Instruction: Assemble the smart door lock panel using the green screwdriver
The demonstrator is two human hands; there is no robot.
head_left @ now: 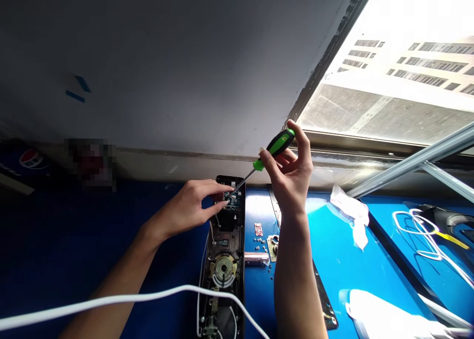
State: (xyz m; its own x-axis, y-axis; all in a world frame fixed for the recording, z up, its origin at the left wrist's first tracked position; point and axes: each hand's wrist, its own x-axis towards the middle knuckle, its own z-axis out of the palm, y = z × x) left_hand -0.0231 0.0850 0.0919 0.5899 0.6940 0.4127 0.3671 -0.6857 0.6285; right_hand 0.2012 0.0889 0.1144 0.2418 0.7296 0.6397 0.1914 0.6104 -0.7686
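Note:
A screwdriver with a green and black handle (277,146) is gripped in my right hand (291,178). Its thin shaft slants down to the left, with the tip over a small circuit board (233,201) at the far end of a long black casing (225,233). My left hand (192,201) reaches in from the left. Its thumb and forefinger are stretched out and apart at the board, either side of the screwdriver tip. Its other fingers are mostly hidden. Lower in the casing sit a round metal part (224,268) and thin white wires.
Right of the casing lie a small red board (258,229), several loose screws (261,245), a pinkish cylinder (256,259) and a metal plate (273,247). A white cable (148,296) crosses in front. Clear plastic bags (350,210) and a metal frame (414,156) stand right, beneath the window.

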